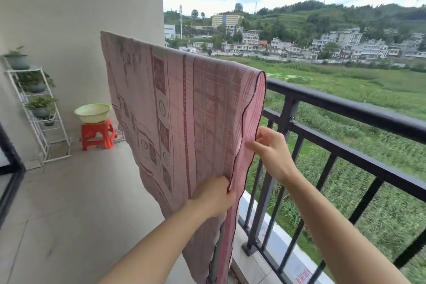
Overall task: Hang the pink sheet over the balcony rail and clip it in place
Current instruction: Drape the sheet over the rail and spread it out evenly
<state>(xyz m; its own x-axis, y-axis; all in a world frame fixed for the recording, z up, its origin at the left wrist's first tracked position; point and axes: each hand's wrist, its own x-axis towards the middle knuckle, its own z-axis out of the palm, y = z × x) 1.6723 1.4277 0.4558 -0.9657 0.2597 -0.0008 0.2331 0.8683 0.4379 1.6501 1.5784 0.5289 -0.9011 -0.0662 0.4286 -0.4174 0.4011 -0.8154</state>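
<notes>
1. Fingers [250, 145] of the right hand [272, 150] are pinching the near hanging edge of the pink sheet [179, 104], thumb and fingertips closing on the dark-trimmed hem.
2. Lower down, the left hand [213, 196] is gripping the same near edge, its fingers curling around the cloth so that the fold is bunching slightly there.
3. Across the black balcony rail [345, 108] the pink sheet is hanging, draping over the top bar from its near end away toward the far wall, with both layers falling down on either side.
4. No clip is showing on the cloth.
5. To the right of the sheet the bare rail is running on toward the near right, with green fields lying beyond it.
6. Far left on the balcony floor, a pale green basin [93, 112] is sitting on a red stool [98, 135], just beside a white plant rack [38, 110] that is holding potted plants.
</notes>
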